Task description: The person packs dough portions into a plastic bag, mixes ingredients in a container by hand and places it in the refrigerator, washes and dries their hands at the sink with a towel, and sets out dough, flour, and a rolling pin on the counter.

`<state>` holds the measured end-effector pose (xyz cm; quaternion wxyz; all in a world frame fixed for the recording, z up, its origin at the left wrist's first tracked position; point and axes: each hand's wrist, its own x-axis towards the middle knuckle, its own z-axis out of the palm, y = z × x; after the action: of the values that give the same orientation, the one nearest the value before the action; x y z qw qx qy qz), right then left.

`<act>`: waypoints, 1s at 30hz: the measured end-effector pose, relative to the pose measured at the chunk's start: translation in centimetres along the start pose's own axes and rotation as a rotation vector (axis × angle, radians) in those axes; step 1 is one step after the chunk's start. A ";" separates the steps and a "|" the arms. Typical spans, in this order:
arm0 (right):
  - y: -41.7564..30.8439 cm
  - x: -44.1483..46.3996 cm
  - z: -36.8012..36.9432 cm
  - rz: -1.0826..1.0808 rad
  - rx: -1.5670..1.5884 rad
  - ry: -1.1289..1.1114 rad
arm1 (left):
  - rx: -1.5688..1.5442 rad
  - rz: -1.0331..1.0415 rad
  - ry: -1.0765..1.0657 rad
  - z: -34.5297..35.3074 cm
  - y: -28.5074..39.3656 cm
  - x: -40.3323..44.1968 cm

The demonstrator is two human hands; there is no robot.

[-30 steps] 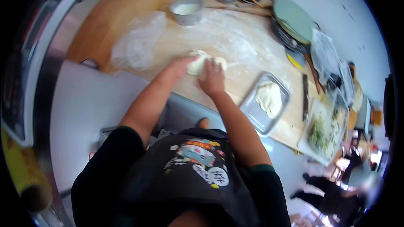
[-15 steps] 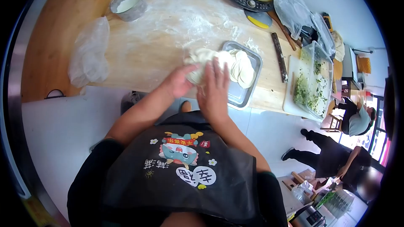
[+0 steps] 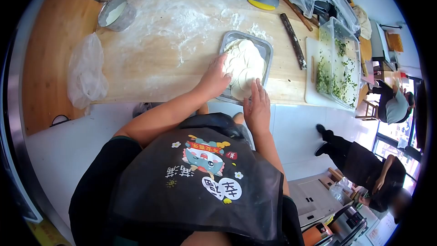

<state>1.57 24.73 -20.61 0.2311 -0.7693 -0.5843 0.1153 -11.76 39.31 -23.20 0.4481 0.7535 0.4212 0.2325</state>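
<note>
A pile of thin, pale dough rounds lies in a grey metal tray at the front of the floured wooden table. At the pile's left side is my left hand, its fingers apart and touching the dough and the tray's edge. My right hand is at the near right corner of the tray, fingers extended toward the lowest rounds. Neither hand is closed around anything. Some of the left fingertips are hidden against the dough.
Right of the tray are a dark rolling stick and a clear box of chopped greens. A plastic bag and a metal bowl of flour are at the left. Two people are at the far right.
The dough rounds that my hands carried now lie on those in the tray. Both hands have moved right with them and come apart. The view has shifted.
</note>
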 end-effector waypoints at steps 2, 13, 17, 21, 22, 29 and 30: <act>0.1 -0.4 -0.5 0.086 0.002 0.021 | -0.106 -0.103 -0.036 0.2 -0.5 -0.2; 3.5 -0.9 1.0 0.902 0.861 -0.022 | 0.051 -0.001 -0.133 2.2 -0.4 -0.2; 4.0 -1.8 0.9 0.969 1.024 -0.053 | 0.427 0.368 -0.029 -2.6 1.4 -0.6; 3.6 -1.8 0.9 0.922 0.974 -0.047 | 0.594 0.244 0.228 -15.3 -1.4 -2.2; 3.5 -1.8 0.9 0.899 1.002 -0.027 | 0.750 0.125 0.427 -18.4 -4.7 -3.1; 4.7 -0.3 -0.3 0.872 0.796 -0.171 | 1.242 -0.743 0.833 -35.2 -16.3 -12.9; 4.9 -0.1 -0.1 0.846 0.756 -0.174 | 1.186 -0.754 0.738 -37.0 -17.6 -12.5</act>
<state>5.75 23.61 -22.98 0.3748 -0.7878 -0.1606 0.4617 -52.85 50.79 -20.03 -0.1479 0.5473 0.8229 0.0365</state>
